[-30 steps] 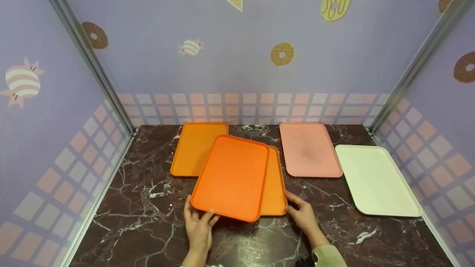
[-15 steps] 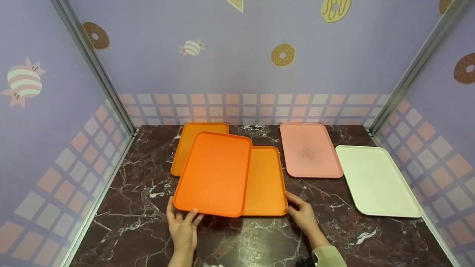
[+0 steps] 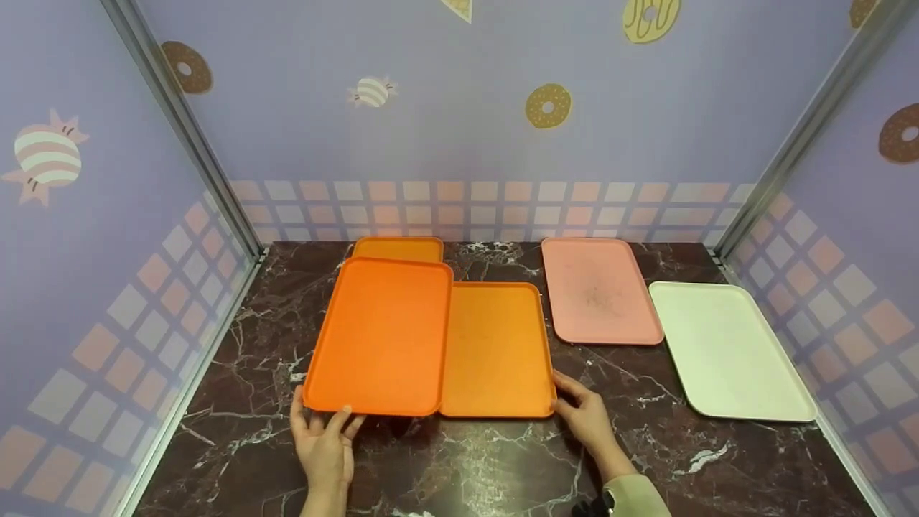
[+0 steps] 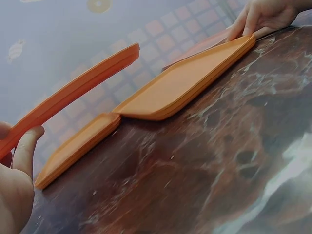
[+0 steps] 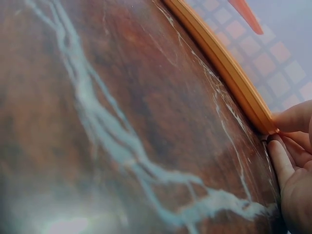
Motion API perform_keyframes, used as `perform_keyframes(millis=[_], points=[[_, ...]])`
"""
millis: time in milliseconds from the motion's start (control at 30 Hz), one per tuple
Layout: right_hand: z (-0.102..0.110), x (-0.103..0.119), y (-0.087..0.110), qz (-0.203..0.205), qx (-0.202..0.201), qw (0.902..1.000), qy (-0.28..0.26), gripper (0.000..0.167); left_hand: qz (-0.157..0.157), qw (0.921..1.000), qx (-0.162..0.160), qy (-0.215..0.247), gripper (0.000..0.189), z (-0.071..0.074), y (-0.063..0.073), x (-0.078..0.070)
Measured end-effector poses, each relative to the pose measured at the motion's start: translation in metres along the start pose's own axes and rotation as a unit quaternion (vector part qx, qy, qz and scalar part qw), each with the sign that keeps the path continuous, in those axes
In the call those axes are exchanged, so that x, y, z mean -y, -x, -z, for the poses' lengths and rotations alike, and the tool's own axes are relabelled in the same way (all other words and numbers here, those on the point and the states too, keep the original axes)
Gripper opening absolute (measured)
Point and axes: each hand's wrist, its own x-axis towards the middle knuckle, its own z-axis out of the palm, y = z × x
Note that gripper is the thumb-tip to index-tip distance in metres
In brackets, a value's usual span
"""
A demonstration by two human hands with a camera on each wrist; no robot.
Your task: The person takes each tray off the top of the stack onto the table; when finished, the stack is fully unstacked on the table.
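Observation:
My left hand (image 3: 323, 449) grips the near left corner of a bright orange tray (image 3: 380, 337), thumb over the rim and fingers beneath. In the left wrist view this tray (image 4: 73, 95) is raised off the table and tilted. My right hand (image 3: 587, 420) pinches the near right corner of a lighter orange tray (image 3: 499, 352), which lies on the table; layered edges show in the left wrist view. Another lighter orange tray (image 3: 398, 248) lies at the back left, mostly hidden under the raised one in the head view.
A pink tray (image 3: 599, 291) with a dark smudge lies at the back right. Farther right is a pale green-white tray (image 3: 732, 352) near the right wall. The dark marbled table (image 3: 244, 431) is bounded by patterned panels at back and sides.
My left hand has carried the bright orange tray leftward, uncovering more of the middle lighter orange tray and covering most of the back left one. The right hand stays at its corner.

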Motion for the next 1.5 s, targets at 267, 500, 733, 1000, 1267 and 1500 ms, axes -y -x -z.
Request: perform_keyframes(millis=[267,500,733,1000,1267,1500], points=[[0.0,0.018,0.006,0.0,0.001,0.9999,0.012,0.049,-0.007,0.9994,-0.019,0.026,0.088,0.024,-0.008,-0.018],[-0.002,0.024,0.008,-0.016,0.002,0.9998,0.008,0.049,-0.007,0.9972,-0.045,0.06,0.09,0.048,-0.019,-0.038],[-0.002,0.001,0.001,-0.009,0.008,0.9999,-0.005,0.051,0.009,0.9947,-0.05,0.089,0.095,0.075,-0.033,-0.058],[-0.001,0.0,0.0,0.008,0.0,1.0,-0.003,0.05,0.027,0.9889,-0.092,0.114,0.101,0.101,-0.046,-0.077],[-0.003,0.009,0.003,-0.015,0.004,0.9999,0.008,0.05,0.035,0.9853,-0.124,0.112,0.102,0.121,-0.057,-0.094],[-0.002,0.028,0.009,-0.012,0.0,0.9999,0.0,0.049,0.043,0.9856,-0.142,0.081,0.106,0.132,-0.063,-0.101]])
